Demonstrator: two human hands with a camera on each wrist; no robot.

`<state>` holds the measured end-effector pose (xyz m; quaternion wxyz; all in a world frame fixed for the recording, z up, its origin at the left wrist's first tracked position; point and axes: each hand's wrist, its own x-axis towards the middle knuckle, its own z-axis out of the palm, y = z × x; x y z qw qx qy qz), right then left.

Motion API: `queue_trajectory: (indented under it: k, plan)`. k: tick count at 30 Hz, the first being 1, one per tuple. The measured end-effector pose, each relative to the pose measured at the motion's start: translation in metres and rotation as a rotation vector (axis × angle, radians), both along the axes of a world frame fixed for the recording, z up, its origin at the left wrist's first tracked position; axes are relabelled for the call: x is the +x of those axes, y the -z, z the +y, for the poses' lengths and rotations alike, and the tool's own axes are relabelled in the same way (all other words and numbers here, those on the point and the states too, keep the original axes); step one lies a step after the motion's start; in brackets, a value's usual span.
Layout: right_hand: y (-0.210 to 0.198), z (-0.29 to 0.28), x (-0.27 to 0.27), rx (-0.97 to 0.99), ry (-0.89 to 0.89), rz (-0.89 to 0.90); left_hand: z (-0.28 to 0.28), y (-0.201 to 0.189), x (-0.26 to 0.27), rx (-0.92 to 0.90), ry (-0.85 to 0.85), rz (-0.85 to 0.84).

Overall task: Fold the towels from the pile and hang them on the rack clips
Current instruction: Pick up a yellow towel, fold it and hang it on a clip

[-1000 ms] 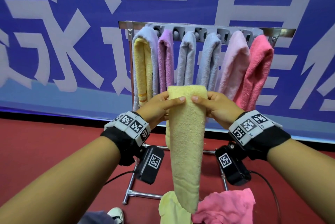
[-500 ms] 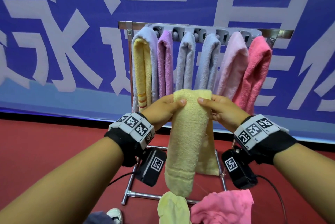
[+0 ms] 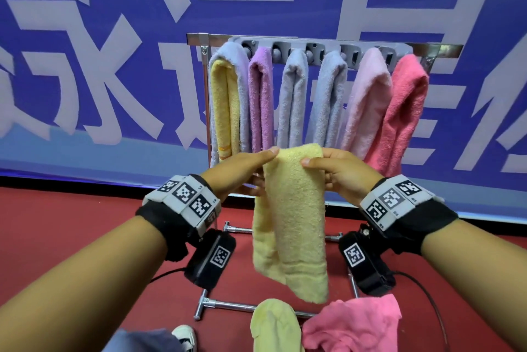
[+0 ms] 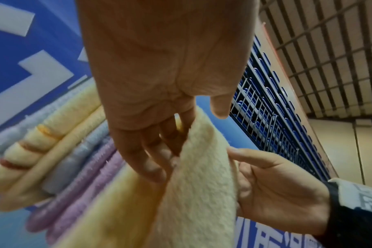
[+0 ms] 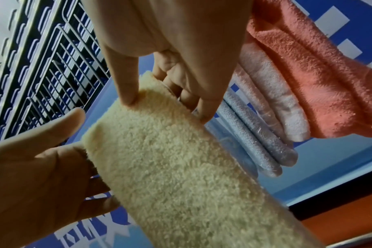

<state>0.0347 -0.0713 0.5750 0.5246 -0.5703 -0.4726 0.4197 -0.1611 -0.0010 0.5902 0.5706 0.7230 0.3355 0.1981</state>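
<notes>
A yellow towel [image 3: 293, 209] hangs doubled over in front of the rack, its two ends level above the floor. My right hand [image 3: 328, 169] pinches its top right edge, thumb in front and fingers behind, as the right wrist view [image 5: 159, 94] shows. My left hand [image 3: 251, 169] lies at the top left edge with fairly straight fingers [image 4: 155, 151] against the cloth and the thumb just off it. The rack clips [image 3: 313, 49] sit above, with several folded towels hanging below them: yellow with lavender, purple, two grey-blue, pale pink [image 3: 368, 100] and coral pink [image 3: 405, 112].
Two loose towels lie on the red floor at the bottom of the head view, one pale yellow [image 3: 273, 326] and one pink [image 3: 353, 326]. The rack's metal foot [image 3: 225, 304] stands just behind them. A blue banner wall backs the rack. A shoe [image 3: 184, 336] shows at the lower left.
The yellow towel, which hung long down to the pile, is now doubled over and shorter. My left thumb has slid from the towel's front to its top edge.
</notes>
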Motion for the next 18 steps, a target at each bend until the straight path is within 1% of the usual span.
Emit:
queue_trajectory:
  k: [3, 6, 8, 12, 15, 18]
  plan:
    - [-0.004, 0.002, 0.0, -0.044, -0.007, -0.011, 0.012, -0.001, -0.011, 0.035, -0.067, 0.163]
    - [-0.007, 0.002, 0.003, -0.06, 0.011, 0.002, 0.023, 0.003, -0.013, 0.072, -0.136, 0.217]
    - [-0.009, -0.001, 0.007, -0.067, 0.005, -0.01, 0.025, 0.004, -0.008, 0.11, -0.134, 0.2]
    - [-0.014, -0.007, 0.015, -0.074, 0.02, -0.039, 0.014, -0.002, 0.018, 0.135, -0.016, 0.108]
    - [-0.017, -0.008, 0.019, -0.097, 0.043, -0.097, 0.005, -0.002, 0.041, 0.111, 0.051, 0.01]
    - [-0.019, -0.01, 0.02, -0.11, 0.03, -0.104, -0.002, 0.001, 0.059, 0.078, 0.088, -0.05]
